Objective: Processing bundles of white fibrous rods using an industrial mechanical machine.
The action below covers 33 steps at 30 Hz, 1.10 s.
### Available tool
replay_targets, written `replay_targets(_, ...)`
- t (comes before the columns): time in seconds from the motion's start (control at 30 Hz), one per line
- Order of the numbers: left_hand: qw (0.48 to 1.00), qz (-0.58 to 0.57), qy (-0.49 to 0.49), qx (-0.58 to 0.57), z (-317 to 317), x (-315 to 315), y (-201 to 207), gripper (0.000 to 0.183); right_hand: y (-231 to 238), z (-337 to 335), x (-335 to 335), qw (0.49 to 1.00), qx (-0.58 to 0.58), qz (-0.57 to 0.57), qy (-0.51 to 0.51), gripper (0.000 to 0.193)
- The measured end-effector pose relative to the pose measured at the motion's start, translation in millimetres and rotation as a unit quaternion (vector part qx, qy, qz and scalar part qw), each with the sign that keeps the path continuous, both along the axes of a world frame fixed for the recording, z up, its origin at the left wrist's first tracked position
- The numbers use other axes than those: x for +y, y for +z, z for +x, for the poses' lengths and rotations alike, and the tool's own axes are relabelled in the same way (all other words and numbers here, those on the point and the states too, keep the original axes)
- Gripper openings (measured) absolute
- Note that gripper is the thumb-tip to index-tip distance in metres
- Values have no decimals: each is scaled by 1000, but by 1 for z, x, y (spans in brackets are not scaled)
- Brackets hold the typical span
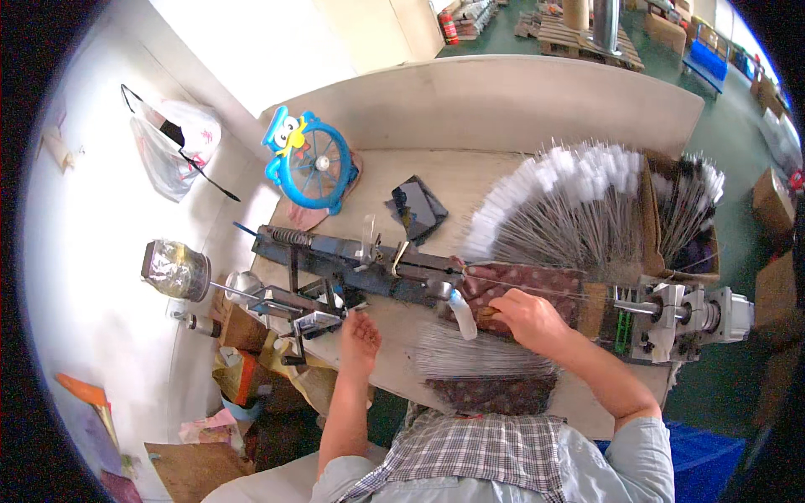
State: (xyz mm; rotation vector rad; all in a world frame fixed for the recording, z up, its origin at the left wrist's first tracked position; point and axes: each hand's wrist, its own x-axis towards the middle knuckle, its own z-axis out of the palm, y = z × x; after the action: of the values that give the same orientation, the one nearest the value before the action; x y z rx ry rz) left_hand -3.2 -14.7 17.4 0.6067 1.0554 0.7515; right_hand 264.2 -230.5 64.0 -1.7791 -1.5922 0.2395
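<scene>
A long dark metal bench device (335, 264) with a spring, levers and a clamp lies across the table before me. My left hand (360, 342) is beside its lower metal frame (314, 323), fingers curled in; what they hold, if anything, is hidden. My right hand (530, 320) is closed, its fingertips pinched by a small tan-brown spot I cannot make out. Just left of those fingertips stands a translucent white tube (462, 315) with a blue top. A brown dotted cloth (537, 281) lies behind the right hand, and a thin wire runs above it toward a motor-driven spindle (671, 310).
White-tipped wire brushes (570, 193) fan out at the back right, beside a cardboard box (652, 218) of more brushes. Bare wires (478, 356) lie near my body. A blue toy-shaped fan (319, 163) and a dark pouch (417, 210) stand farther back. A low board (486, 101) edges the table.
</scene>
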Motion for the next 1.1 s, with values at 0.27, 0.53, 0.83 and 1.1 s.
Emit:
replay_targets(0.27, 997, -27, 51, -46, -13, 16, -11, 19, 20, -4, 2, 998, 6, -57, 25, 23)
replay_targets(0.53, 993, 39, 100, -58, 26, -24, -8, 10, 65, 13, -14, 999, -34, 31, -23, 24)
replay_targets(0.83, 952, 115, -249, -135, 162, -136, 54, 16, 59, 41, -28, 984, 95, 30, -146, 20)
replay_targets(1.1, 935, 186, -291, -81, 184, -147, 34, 16, 62, 51, -51, 956, 248, -41, -149, 22)
